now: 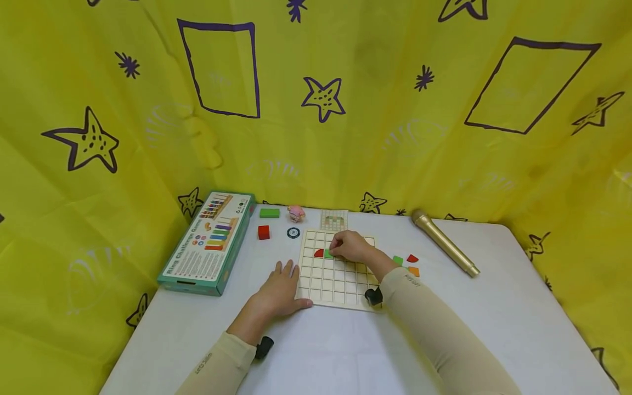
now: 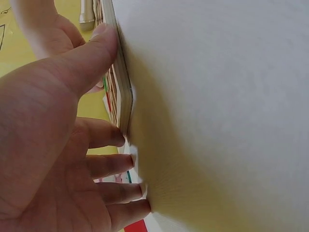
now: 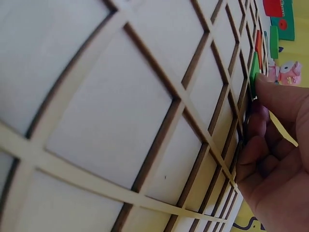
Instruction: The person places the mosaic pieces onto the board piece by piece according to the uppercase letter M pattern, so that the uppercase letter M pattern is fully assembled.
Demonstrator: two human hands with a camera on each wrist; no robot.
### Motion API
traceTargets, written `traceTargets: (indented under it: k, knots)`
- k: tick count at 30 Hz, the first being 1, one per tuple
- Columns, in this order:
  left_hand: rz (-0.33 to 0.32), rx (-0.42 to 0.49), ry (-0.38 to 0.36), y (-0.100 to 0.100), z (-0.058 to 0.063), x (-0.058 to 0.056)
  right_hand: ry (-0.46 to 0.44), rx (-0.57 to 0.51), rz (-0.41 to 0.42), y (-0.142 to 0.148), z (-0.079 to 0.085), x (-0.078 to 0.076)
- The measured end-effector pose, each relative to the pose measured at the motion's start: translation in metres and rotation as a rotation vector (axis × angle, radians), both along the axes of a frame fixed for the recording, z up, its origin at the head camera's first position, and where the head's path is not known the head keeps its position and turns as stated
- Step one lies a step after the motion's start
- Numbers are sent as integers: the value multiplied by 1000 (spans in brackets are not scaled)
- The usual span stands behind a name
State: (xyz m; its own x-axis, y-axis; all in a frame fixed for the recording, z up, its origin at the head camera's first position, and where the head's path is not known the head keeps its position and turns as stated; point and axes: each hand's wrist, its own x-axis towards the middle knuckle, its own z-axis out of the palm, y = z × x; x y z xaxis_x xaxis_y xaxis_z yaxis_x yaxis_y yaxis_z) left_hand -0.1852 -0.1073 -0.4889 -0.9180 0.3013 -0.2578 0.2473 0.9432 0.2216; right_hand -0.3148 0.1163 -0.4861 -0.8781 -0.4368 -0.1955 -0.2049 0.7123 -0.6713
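Pale wood, thin, ruled into square cells: a grid board (image 1: 337, 288) lying flat on the white bench (image 1: 321, 356), person's arms reaching to it from the near side.

Right hand (image 1: 351, 247): over the far half of the board, fingers narrow, curled in and pinching a green tile (image 1: 328, 254); the thumb tip shows against it in the right wrist view. The tile is at a cell in the upper left part of the grid, just right of a red quarter-round piece (image 1: 319, 253). Cannot tell whether the green one sits fully down.

Left hand (image 1: 280, 289): spread wide at the board's near left corner, thumb along the near edge, fingertips down by the left side.

Right of the board, a small loose group: green piece (image 1: 398, 260), red piece (image 1: 412, 258), orange piece (image 1: 413, 271). Beyond them, a gold microphone (image 1: 446, 243) lying aslant.

Touching or close to the far edge, a patterned card (image 1: 334, 214) with a small printed grid. Left of it, a pink figurine (image 1: 296, 213), a dark round disc (image 1: 293, 232), a green block (image 1: 269, 213) and a red cube (image 1: 264, 232). Further left, a "Ring Challenge Game" box (image 1: 209, 241), flat. Yellow curtain (image 1: 321, 153) behind, starfish drawn on it.
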Motion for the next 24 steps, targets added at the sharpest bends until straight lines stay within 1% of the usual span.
traceTargets:
  k: [7, 18, 24]
  knots:
    - [5, 11, -7, 0, 2, 1, -21, 0, -9, -2, 1, 2]
    - [15, 20, -8, 0, -2, -2, 7, 9, -21, -3, -1, 4]
    - [20, 20, -15, 0, 0, 0, 49, 16, -16, -2, -4, 4]
